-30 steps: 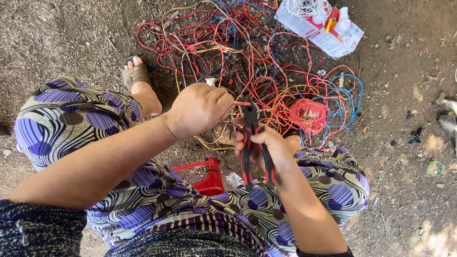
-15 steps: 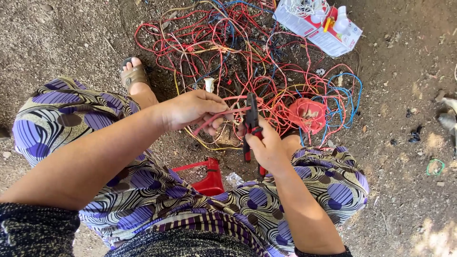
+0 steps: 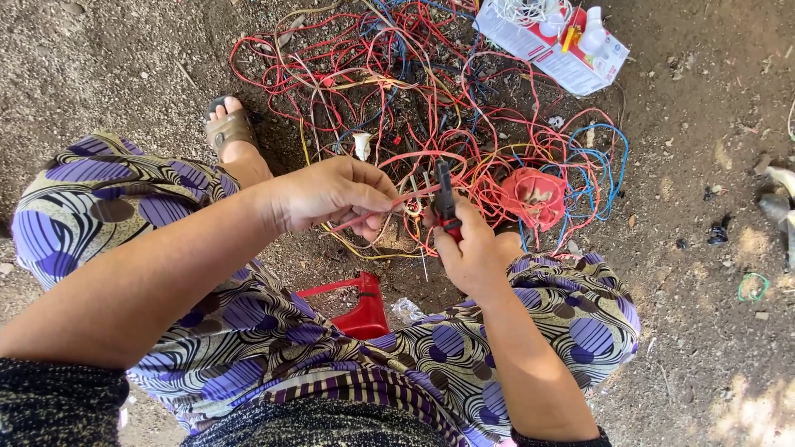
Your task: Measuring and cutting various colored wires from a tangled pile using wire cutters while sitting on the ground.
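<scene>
Pliers [image 3: 445, 199] in right hand [image 3: 472, 252], red wire [image 3: 377, 209] pinched in left hand [image 3: 331, 194]

Wire tangle [image 3: 431, 108] before hands, box [image 3: 551, 41] behind.

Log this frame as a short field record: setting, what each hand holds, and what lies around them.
setting: bare dirt ground, person seated, seen from above
left hand: pinches a thin red insulated wire
right hand: grips red-handled black pliers, tip at the wire
in front: tangled pile of red, blue and yellow wires
far right: white cardboard box of small parts
between knees: red plastic stool
foot: left foot in brown sandal
</scene>
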